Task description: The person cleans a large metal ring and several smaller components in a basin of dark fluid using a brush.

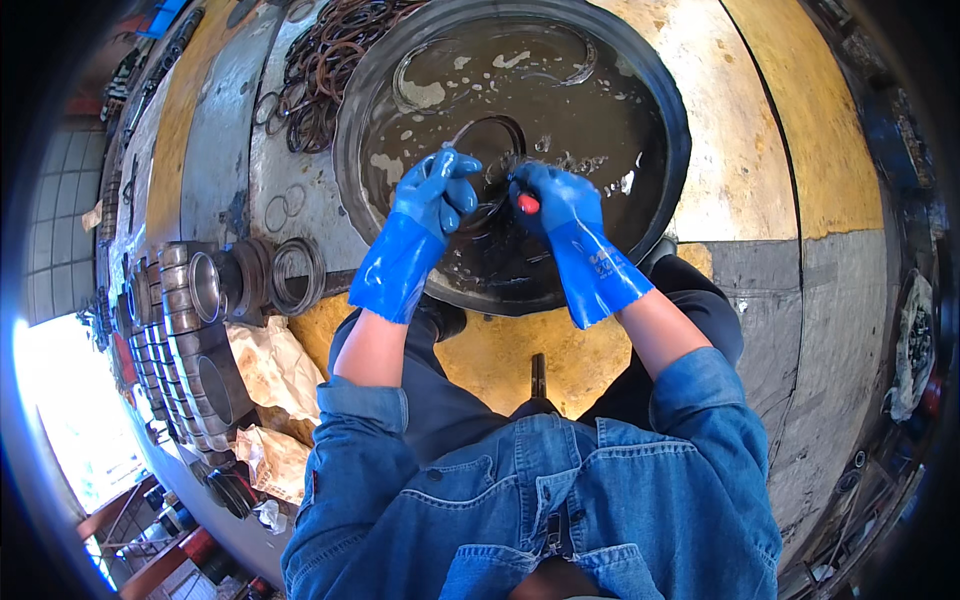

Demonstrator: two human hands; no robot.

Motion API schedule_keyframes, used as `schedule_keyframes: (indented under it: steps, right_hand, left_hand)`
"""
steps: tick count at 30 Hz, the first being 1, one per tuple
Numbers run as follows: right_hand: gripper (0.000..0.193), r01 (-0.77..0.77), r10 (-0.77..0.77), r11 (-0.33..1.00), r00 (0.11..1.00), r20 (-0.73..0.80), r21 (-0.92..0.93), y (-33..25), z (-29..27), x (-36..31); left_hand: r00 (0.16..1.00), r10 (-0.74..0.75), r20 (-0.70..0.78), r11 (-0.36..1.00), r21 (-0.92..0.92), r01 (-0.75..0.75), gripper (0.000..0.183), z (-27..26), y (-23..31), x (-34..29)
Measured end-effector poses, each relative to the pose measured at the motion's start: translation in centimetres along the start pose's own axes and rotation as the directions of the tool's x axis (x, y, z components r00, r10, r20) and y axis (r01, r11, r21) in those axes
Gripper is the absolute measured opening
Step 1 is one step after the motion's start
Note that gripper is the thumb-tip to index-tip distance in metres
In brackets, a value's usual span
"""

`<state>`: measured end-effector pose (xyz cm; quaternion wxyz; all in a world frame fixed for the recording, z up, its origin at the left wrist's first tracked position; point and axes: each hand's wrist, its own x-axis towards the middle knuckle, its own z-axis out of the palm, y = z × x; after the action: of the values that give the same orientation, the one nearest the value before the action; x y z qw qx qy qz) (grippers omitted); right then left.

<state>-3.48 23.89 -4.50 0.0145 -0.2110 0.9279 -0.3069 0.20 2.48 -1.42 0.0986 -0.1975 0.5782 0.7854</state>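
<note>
Two gloved hands, one ring between them

1. Position: the ring (517,130) lies between the left hand (437,190) and the right hand (562,195), within the outline of the basin (352,130). Dark liquid (600,110) forms the background; clearance above it cannot be told.

2. Axis: the ring is a thin, round hoop, so no long axis governs. Its opening faces largely upward to the viewer; the far arc extends past the fingertips, away from the wearer.

3. Left hand: located left of the hoop, fingers bent toward its left side. Whether they pinch it cannot be told.

4. Right hand: located right of the hoop, closed around a red piece (527,204). One end shows at the fist's inner, near side; the remainder is hidden.

5. Governing relation (judgement): fist to the hoop's right side. The right hand appears nearer to the hoop's thicker-looking dark arc; the left hand faces the opposite side
</note>
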Motion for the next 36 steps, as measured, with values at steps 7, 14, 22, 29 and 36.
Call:
schedule_keyframes:
  steps: [7, 14, 22, 29, 36]
  right_hand:
    - [0.024, -0.45, 0.421, 0.794, 0.892, 0.163, 0.408, 1.9, 0.4, 0.4]
    - [0.039, -0.511, 0.155, 0.635, 0.819, 0.553, 0.579, -1.9, -1.9, 0.1]
    - [0.026, -0.114, 0.11, 0.988, 0.993, 0.046, 0.108, 0.5, -1.4, 1.0]
    - [0.023, 0.017, 0.105, 0.912, 0.956, -0.272, 0.411, 0.6, -1.6, 1.0]
    - [0.028, -0.377, 0.333, 0.878, 0.923, 0.191, 0.294, 3.8, -2.0, 1.7]
  left_hand:
    - [0.979, -0.022, -0.205, 0.989, -0.145, -0.008, 0.042, -1.7, 0.6, 1.0]
    - [0.988, 0.006, -0.151, 0.975, -0.217, -0.039, 0.043, -3.1, 0.6, 0.5]
    - [0.967, -0.136, 0.216, 0.946, -0.262, 0.192, 0.045, -2.8, -0.3, 0.6]
    - [0.959, -0.153, 0.237, 0.931, -0.291, 0.22, 0.047, -3.7, -1.9, 1.2]
    - [0.931, -0.358, 0.074, 0.882, -0.301, 0.363, 0.062, -4.3, -2.3, 2.3]
